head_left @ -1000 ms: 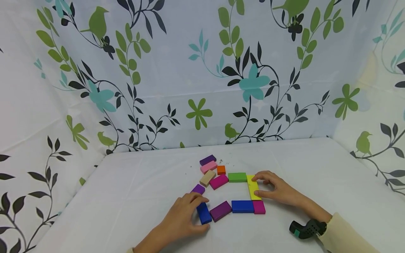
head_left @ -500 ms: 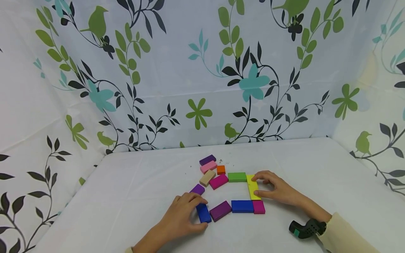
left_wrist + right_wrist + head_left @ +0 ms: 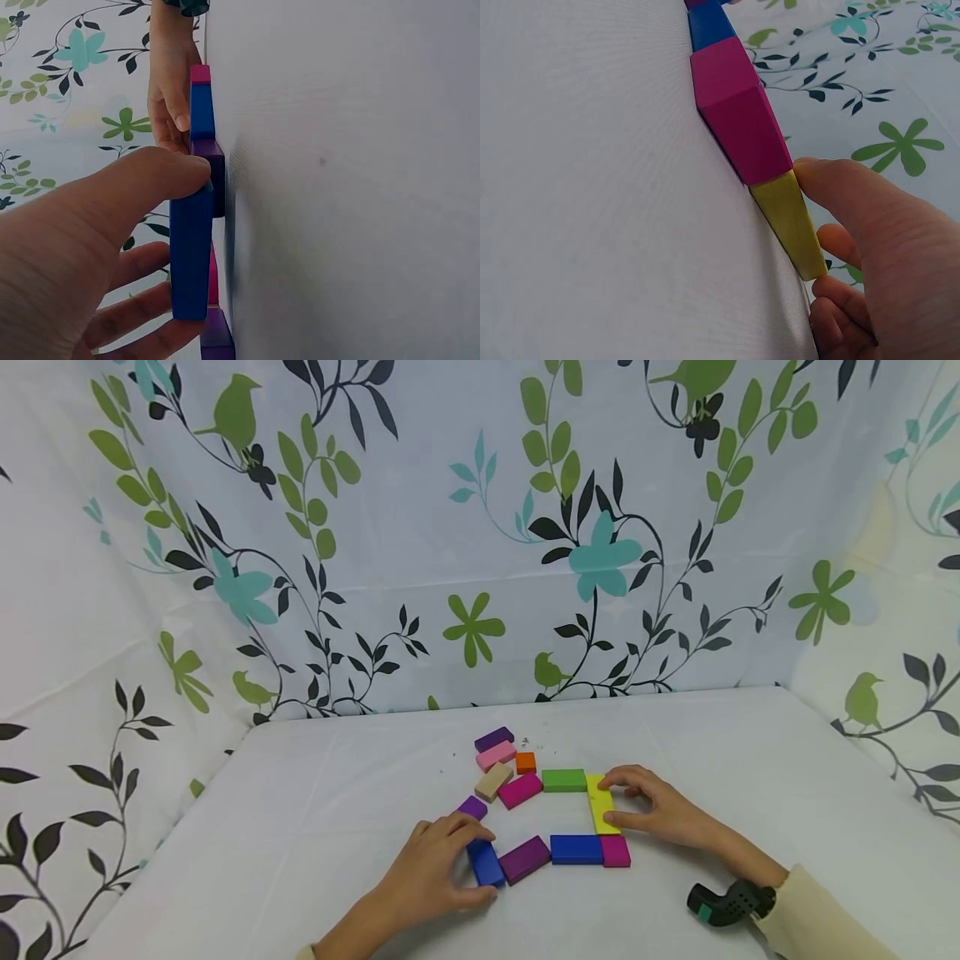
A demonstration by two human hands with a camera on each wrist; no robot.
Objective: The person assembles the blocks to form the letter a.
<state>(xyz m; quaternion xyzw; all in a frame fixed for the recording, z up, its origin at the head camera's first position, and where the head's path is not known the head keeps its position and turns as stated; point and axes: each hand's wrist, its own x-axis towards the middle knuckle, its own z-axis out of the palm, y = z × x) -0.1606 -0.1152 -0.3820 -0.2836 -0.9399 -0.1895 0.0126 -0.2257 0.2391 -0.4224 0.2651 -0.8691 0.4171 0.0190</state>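
Observation:
My left hand (image 3: pixel 431 875) holds a blue block (image 3: pixel 486 863) lengthwise, thumb at its near end and fingertips at the far end. In the left wrist view the long side of this blue block (image 3: pixel 191 255) shows between thumb and fingers. A dark purple block (image 3: pixel 525 860) lies at its right, very close. My right hand (image 3: pixel 660 810) grips a yellow block (image 3: pixel 600 806), thumb near one end and a finger at the other. The yellow block (image 3: pixel 787 221) meets a magenta block (image 3: pixel 739 112) in the right wrist view. Part of a violet block (image 3: pixel 472 807) is hidden by my left hand.
A second blue block (image 3: pixel 576 850) joins the dark purple and magenta ones. Farther back lie a green block (image 3: pixel 564 781), a pink-red block (image 3: pixel 521 791), a tan block (image 3: pixel 492 782), an orange block (image 3: pixel 527 762), a pink block (image 3: pixel 496 755) and a purple block (image 3: pixel 493 739).
The blue block in my left hand has turned a little, its near end shifting slightly away from me. My right hand and the other blocks look unmoved.

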